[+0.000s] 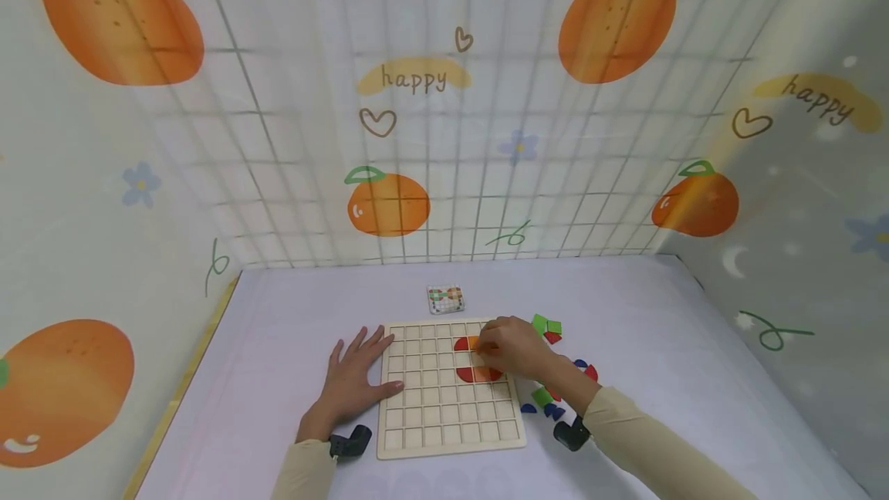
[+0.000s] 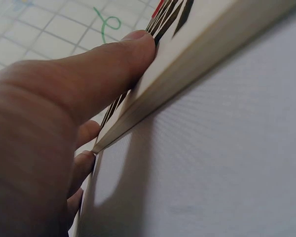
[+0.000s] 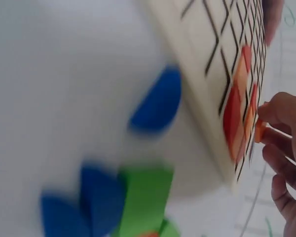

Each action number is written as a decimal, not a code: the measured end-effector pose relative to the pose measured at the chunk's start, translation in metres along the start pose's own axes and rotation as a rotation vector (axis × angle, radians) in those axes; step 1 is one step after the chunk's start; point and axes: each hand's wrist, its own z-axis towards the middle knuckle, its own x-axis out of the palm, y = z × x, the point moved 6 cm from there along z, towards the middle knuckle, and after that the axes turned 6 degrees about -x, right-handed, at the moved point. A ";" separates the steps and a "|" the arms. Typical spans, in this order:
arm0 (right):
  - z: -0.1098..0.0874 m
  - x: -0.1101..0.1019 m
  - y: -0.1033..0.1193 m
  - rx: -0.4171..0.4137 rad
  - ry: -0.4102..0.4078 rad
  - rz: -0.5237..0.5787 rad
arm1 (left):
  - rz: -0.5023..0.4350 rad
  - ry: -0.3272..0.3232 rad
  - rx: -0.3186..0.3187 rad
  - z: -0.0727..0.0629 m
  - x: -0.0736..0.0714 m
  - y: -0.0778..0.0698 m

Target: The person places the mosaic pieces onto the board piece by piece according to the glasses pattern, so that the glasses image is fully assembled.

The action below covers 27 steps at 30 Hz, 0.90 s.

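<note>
A pale wooden grid board (image 1: 413,417) lies flat on the table. My left hand (image 1: 353,380) rests at its left edge with fingers spread, the thumb (image 2: 138,47) lying on the rim. Over the board's upper right part, my right hand (image 1: 517,347) pinches a small orange piece (image 3: 260,130) between thumb and fingertips. Below that hand, a row of red and orange pieces (image 1: 481,374) sits in the cells, a rounded red piece (image 1: 464,375) at its left end. Another red piece (image 1: 461,343) lies in a row above, partly covered by the hand on its right side.
Loose pieces lie right of the board: green blocks (image 1: 542,397), blue half-rounds (image 1: 529,408) and red ones (image 1: 591,373). More green blocks (image 1: 546,324) are near its upper right corner. A printed pattern card (image 1: 445,299) lies behind the board, before a patterned cloth backdrop.
</note>
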 end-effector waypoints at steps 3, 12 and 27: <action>0.007 0.009 0.013 -0.074 -0.002 0.035 | -0.002 -0.002 -0.003 0.000 0.001 0.000; 0.013 0.022 0.025 -0.171 0.004 -0.003 | 0.007 0.014 -0.009 0.001 0.002 0.001; 0.014 0.021 0.018 0.047 0.113 0.059 | 0.002 0.010 -0.008 0.000 -0.001 0.000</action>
